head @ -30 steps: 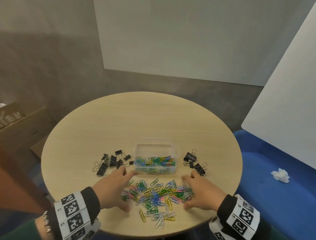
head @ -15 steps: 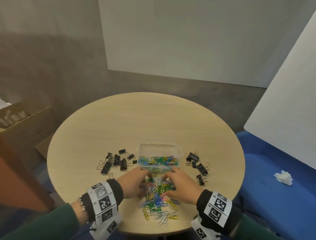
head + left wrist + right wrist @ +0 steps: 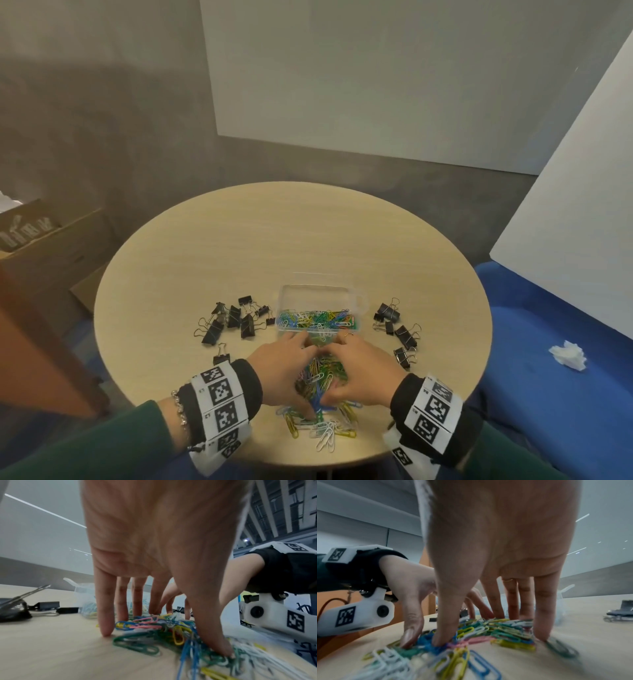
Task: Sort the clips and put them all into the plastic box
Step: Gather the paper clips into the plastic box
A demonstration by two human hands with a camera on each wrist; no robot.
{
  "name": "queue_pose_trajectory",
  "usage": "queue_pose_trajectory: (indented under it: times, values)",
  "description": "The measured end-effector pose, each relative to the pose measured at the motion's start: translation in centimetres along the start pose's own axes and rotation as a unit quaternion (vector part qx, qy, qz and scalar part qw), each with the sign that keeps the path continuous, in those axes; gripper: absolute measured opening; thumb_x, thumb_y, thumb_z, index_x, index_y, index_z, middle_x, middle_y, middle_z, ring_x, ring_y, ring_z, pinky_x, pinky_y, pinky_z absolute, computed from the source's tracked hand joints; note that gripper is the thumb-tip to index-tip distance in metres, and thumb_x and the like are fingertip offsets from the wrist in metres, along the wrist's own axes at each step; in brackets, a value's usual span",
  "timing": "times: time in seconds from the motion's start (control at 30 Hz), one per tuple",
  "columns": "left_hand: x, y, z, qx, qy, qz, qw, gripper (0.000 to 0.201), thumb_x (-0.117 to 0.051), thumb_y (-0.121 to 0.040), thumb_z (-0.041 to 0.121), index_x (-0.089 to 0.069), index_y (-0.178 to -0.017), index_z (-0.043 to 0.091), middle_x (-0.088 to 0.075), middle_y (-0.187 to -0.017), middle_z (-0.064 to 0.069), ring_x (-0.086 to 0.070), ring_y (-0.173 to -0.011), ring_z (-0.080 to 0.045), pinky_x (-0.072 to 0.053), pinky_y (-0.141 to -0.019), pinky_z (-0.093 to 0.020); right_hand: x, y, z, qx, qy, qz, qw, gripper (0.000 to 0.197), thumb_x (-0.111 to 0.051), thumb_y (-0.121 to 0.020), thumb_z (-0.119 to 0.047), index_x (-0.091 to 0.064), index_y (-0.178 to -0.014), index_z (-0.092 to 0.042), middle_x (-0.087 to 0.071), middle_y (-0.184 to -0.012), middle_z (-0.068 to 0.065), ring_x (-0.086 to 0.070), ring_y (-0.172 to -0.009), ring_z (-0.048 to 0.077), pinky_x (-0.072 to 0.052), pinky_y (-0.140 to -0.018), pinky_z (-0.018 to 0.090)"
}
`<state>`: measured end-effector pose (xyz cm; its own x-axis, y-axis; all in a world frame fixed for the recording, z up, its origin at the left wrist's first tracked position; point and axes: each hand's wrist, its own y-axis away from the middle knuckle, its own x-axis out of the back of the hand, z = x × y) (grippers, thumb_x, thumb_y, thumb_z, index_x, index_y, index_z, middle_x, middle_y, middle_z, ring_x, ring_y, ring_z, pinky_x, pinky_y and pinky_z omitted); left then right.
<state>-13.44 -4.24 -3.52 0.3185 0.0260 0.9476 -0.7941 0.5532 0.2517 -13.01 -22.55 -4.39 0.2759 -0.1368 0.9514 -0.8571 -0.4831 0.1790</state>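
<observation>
On the round wooden surface (image 3: 239,246), the clear plastic box (image 3: 356,301) sits a little toward the near edge, and its floor is already covered with a layer of coloured paper clips. Directly between the box and the near edge lies the loose pile of paper clips (image 3: 322,377), and both hands are on it. The left hand (image 3: 284,370) stands with its fingers (image 3: 105,615) straight and spread, the tips planted on the surface at the pile's left side and the thumb pressed into the clips. The right hand (image 3: 359,370) mirrors it from the right side, its fingers (image 3: 541,615) straight and fingertips down among the clips. Neither grip is closed on anything: the two hands cage the heap from both sides, fingertips almost meeting by the box's near wall. A tail of white and yellow clips trails out of the cage toward the near edge, outside the hands.

The black binder clips remain outside the box in two groups: the left binder clips (image 3: 236,318) beside the box's left wall, and the right binder clips (image 3: 397,329) beside its right wall, running back toward the near edge.

Judged from this layout, the sorting by kind looks done, with one batch of paper clips in the box. What remains is the gathered heap, the stray clips by the near edge, and then every binder clip on both sides, so the task seems less than half finished.
</observation>
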Motion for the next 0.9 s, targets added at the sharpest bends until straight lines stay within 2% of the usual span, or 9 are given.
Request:
queue_pose_trajectory:
  times: [0.1,0.2,0.33,0.43,0.53,0.63,0.73,0.8,0.9]
  values:
    - [0.0,-0.6,0.0,0.005,-0.024,0.005,1.000,0.083,-0.073,-0.070,0.055,-0.039,-0.138,0.022,-0.043,-0.128,-0.002,-0.043,-0.116,-0.022,-0.045,-0.098,-0.041,-0.1,-0.3,-0.2,0.007,-0.009,0.024,1.000,0.057,-0.071,-0.077,-0.044,-0.054,-0.125,-0.019,-0.052,-0.117,0.001,-0.053,-0.105,0.020,-0.050,-0.088,0.038]
    - [0.4,-1.1,-0.2,0.011,-0.023,0.013,1.000,0.061,-0.069,-0.079,0.040,-0.046,-0.131,0.017,-0.047,-0.125,-0.006,-0.048,-0.114,-0.026,-0.046,-0.095,-0.041,0.4,-0.3,0.0,0.014,-0.023,0.037,0.999,0.036,-0.066,-0.084,-0.026,-0.058,-0.117,-0.015,-0.060,-0.115,0.003,-0.057,-0.102,0.022,-0.050,-0.087,0.038]
    - [0.7,-1.3,-0.4,0.011,-0.002,0.028,1.000,0.040,-0.063,-0.085,0.023,-0.053,-0.123,0.016,-0.054,-0.120,-0.007,-0.053,-0.110,-0.025,-0.047,-0.092,-0.038,1.1,0.0,0.3,0.013,-0.040,0.036,0.998,0.019,-0.064,-0.087,-0.020,-0.062,-0.104,-0.015,-0.064,-0.106,0.004,-0.058,-0.094,0.020,-0.048,-0.079,0.031]
    - [0.8,-1.4,-0.7,0.017,0.009,0.043,0.999,0.035,-0.061,-0.086,0.018,-0.056,-0.121,0.017,-0.058,-0.119,-0.006,-0.054,-0.110,-0.023,-0.046,-0.091,-0.034,1.6,0.1,0.9,0.000,-0.066,0.051,0.997,0.014,-0.062,-0.088,-0.020,-0.066,-0.102,-0.016,-0.066,-0.100,0.003,-0.057,-0.084,0.016,-0.042,-0.070,0.023]
    - [0.9,-1.3,-1.0,0.018,0.026,0.063,0.998,0.030,-0.059,-0.089,0.018,-0.059,-0.119,0.017,-0.062,-0.116,-0.005,-0.056,-0.106,-0.022,-0.045,-0.089,-0.032,2.1,0.0,1.6,-0.016,-0.106,0.054,0.993,0.015,-0.060,-0.089,-0.015,-0.069,-0.100,-0.013,-0.069,-0.093,0.004,-0.062,-0.083,0.017,-0.042,-0.064,0.016]
    - [1.1,-1.1,-1.4,0.021,0.061,0.089,0.994,0.025,-0.061,-0.090,0.020,-0.063,-0.115,0.016,-0.067,-0.112,-0.003,-0.061,-0.101,-0.020,-0.049,-0.088,-0.030,3.0,0.0,2.0,-0.026,-0.144,0.052,0.988,0.015,-0.062,-0.088,-0.015,-0.071,-0.100,-0.012,-0.069,-0.091,0.004,-0.063,-0.082,0.015,-0.045,-0.066,0.016]
    - [1.2,-0.8,-1.8,0.024,0.088,0.102,0.991,0.021,-0.061,-0.090,0.017,-0.067,-0.110,0.017,-0.069,-0.108,-0.001,-0.064,-0.096,-0.016,-0.051,-0.087,-0.027,4.1,-0.2,2.4,-0.029,-0.218,0.055,0.974,0.011,-0.065,-0.088,-0.016,-0.070,-0.098,-0.014,-0.072,-0.084,0.004,-0.066,-0.073,0.010,-0.053,-0.069,0.020]
    - [1.2,-0.6,-2.1,0.024,0.110,0.107,0.988,0.020,-0.063,-0.089,0.017,-0.068,-0.109,0.017,-0.070,-0.106,-0.001,-0.064,-0.094,-0.014,-0.052,-0.087,-0.028,4.9,-0.7,2.5,-0.026,-0.264,0.093,0.960,0.008,-0.067,-0.086,-0.015,-0.071,-0.093,-0.016,-0.072,-0.078,0.001,-0.068,-0.069,0.008,-0.054,-0.067,0.017]
    - [1.1,-0.3,-2.2,0.021,0.133,0.120,0.984,0.019,-0.063,-0.089,0.017,-0.070,-0.106,0.018,-0.070,-0.105,0.001,-0.064,-0.093,-0.012,-0.052,-0.086,-0.027,5.4,-1.7,2.5,-0.035,-0.271,0.187,0.943,0.011,-0.067,-0.085,-0.013,-0.074,-0.092,-0.017,-0.073,-0.084,0.000,-0.068,-0.075,0.008,-0.049,-0.066,0.011]
